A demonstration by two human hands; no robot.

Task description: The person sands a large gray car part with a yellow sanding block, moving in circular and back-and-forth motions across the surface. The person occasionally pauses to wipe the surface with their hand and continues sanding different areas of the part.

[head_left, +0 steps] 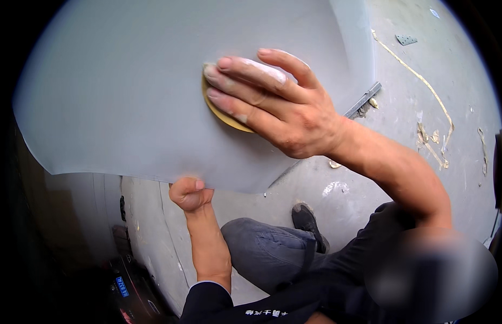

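A large, smooth grey panel (pixel 132 92), which looks like a primed car body panel, fills the upper left and middle. My right hand (pixel 267 100) lies over it, fingers extended and pressing a yellow sanding disc (pixel 229 122) flat against the surface. Only the disc's curved left and lower rim shows; the rest is under the fingers. White dust coats several of those fingers. At the panel's near edge, my left hand (pixel 190 193) is closed on the rim with the thumb on top. Its other fingers are mostly hidden.
Strips of used masking tape (pixel 423 81) and a perforated grey scrap (pixel 406 40) lie on the concrete floor at right. A grey bar (pixel 364 99) juts out beside the panel. My shoe (pixel 306 220) is below. A dark car (pixel 135 291) stands at lower left.
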